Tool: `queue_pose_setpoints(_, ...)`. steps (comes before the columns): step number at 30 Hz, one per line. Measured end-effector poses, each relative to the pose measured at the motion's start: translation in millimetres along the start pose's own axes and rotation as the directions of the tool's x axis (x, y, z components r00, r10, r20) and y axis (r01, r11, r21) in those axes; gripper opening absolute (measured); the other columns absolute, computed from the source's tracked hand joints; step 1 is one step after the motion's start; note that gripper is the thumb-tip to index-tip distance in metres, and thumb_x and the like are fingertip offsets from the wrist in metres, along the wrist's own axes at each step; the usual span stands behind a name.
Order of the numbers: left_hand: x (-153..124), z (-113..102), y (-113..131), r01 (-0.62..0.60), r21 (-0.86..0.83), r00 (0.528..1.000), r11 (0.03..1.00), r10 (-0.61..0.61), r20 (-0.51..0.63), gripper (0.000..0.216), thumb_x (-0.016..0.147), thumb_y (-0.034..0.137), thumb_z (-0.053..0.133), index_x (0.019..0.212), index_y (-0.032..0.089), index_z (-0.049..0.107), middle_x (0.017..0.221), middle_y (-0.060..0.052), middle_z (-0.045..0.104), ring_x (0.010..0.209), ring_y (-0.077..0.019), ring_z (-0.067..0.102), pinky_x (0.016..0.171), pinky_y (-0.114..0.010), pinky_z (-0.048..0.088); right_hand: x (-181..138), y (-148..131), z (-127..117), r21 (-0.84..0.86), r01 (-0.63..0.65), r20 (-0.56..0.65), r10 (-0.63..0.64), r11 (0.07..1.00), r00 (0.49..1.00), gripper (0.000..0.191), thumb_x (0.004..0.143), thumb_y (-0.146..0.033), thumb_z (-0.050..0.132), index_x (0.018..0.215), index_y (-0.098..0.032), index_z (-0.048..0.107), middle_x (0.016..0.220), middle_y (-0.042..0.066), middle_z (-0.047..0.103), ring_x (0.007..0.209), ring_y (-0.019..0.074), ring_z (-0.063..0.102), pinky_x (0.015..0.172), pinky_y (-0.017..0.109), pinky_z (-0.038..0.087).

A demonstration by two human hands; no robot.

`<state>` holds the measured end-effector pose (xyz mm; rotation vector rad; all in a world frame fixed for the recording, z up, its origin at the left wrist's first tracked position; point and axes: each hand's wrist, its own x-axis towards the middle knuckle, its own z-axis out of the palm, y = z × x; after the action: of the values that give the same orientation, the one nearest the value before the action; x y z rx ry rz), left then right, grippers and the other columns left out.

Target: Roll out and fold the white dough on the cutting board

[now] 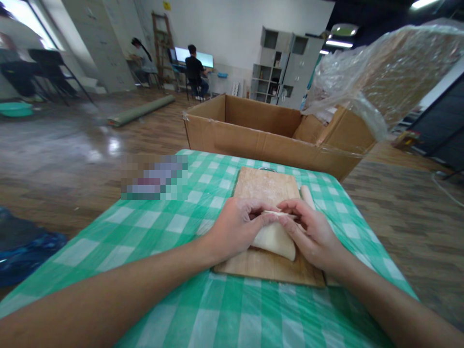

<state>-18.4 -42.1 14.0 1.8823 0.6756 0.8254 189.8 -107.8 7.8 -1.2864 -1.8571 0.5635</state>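
Observation:
A pale sheet of dough (277,240) is held just above a wooden cutting board (266,183) dusted with flour. My left hand (241,224) pinches its upper edge between thumb and fingers. Close beside it, my right hand (308,229) pinches the same edge, the two thumbs nearly meeting. The lower part of the dough hangs toward me over the board. To the right of the board lies a rolling pin (307,195), partly hidden behind my right hand.
A green checked cloth (174,270) covers the table. A pixelated item (154,179) lies at its left edge. Beyond the table stands an open cardboard box (246,130) with plastic-wrapped material (391,72). People (195,67) sit farther back, near a rolled mat (141,111) on the floor.

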Motion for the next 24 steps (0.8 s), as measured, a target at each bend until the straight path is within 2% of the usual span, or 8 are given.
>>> queue_pose_setpoints(4,1.8,-2.7,-2.0,0.014,0.015,1.000,1.000,-0.014,0.006,0.029,0.100,0.040,0.061,0.094,0.021,0.082,0.092,-0.002,0.081,0.081,-0.0170,0.071,0.066,-0.025,0.051,1.5,-2.4,-1.9,-0.115,0.035,0.017,-0.033,0.993,0.999,0.023,0.107,-0.038,0.055,0.097,-0.024,0.071,0.082,0.001,0.073,0.069,0.0170,0.063,0.061,0.031,0.045)
queue_pose_setpoints(8,3.9,-4.7,-7.1,0.004,0.028,0.998,1.000,-0.005,0.058,0.029,0.100,0.042,0.062,0.097,0.020,0.081,0.093,-0.003,0.080,0.083,-0.0165,0.069,0.068,-0.024,0.050,1.7,-3.1,-0.6,-0.129,0.060,0.010,-0.059,0.990,0.998,0.021,0.106,-0.036,0.056,0.100,-0.024,0.072,0.091,0.002,0.076,0.078,0.0182,0.067,0.069,0.032,0.049)
queue_pose_setpoints(11,3.7,-3.8,-9.7,-0.003,-0.014,0.998,1.000,0.004,0.069,0.028,0.099,0.043,0.063,0.104,0.021,0.080,0.100,-0.004,0.080,0.087,-0.0173,0.070,0.071,-0.025,0.052,1.2,-0.5,1.2,-0.073,0.002,-0.002,-0.002,0.997,1.000,0.017,0.104,-0.038,0.061,0.103,-0.024,0.070,0.091,0.002,0.075,0.079,0.0181,0.068,0.066,0.030,0.049)
queue_pose_setpoints(14,3.7,-2.6,-12.1,0.017,-0.009,1.000,1.000,-0.017,0.003,0.025,0.098,0.040,0.064,0.102,0.020,0.078,0.096,-0.004,0.079,0.084,-0.0169,0.069,0.069,-0.025,0.050,1.3,2.9,1.9,0.011,-0.019,-0.077,0.020,1.000,0.997,0.016,0.100,-0.038,0.067,0.107,-0.024,0.065,0.089,0.001,0.069,0.074,0.0163,0.064,0.061,0.028,0.048)
queue_pose_setpoints(18,6.2,-2.2,-16.4,0.040,-0.090,0.997,0.995,-0.045,-0.060,0.022,0.098,0.037,0.062,0.097,0.017,0.073,0.092,-0.004,0.076,0.082,-0.0166,0.068,0.068,-0.026,0.051,2.6,7.9,2.2,0.032,-0.004,-0.107,0.007,0.999,0.994,0.015,0.099,-0.035,0.069,0.108,-0.024,0.064,0.096,0.002,0.066,0.078,0.0159,0.062,0.069,0.029,0.052)
queue_pose_setpoints(22,8.6,-1.5,-19.4,0.083,-0.196,0.991,0.977,-0.102,-0.087,0.020,0.097,0.036,0.063,0.101,0.018,0.069,0.096,-0.004,0.075,0.081,-0.0163,0.068,0.068,-0.026,0.052,4.0,14.6,3.9,0.192,-0.059,-0.099,0.079,0.980,0.992,0.018,0.097,-0.037,0.070,0.107,-0.023,0.063,0.096,0.003,0.067,0.084,0.0179,0.066,0.072,0.031,0.055)
queue_pose_setpoints(24,8.7,-1.3,-19.6,0.097,-0.227,0.989,0.969,-0.119,-0.088,0.020,0.096,0.036,0.063,0.102,0.018,0.068,0.095,-0.004,0.075,0.080,-0.0162,0.067,0.067,-0.026,0.051,4.4,16.7,4.4,0.217,-0.067,-0.101,0.090,0.974,0.991,0.020,0.096,-0.038,0.073,0.106,-0.023,0.065,0.095,0.004,0.068,0.084,0.0184,0.066,0.072,0.031,0.056)
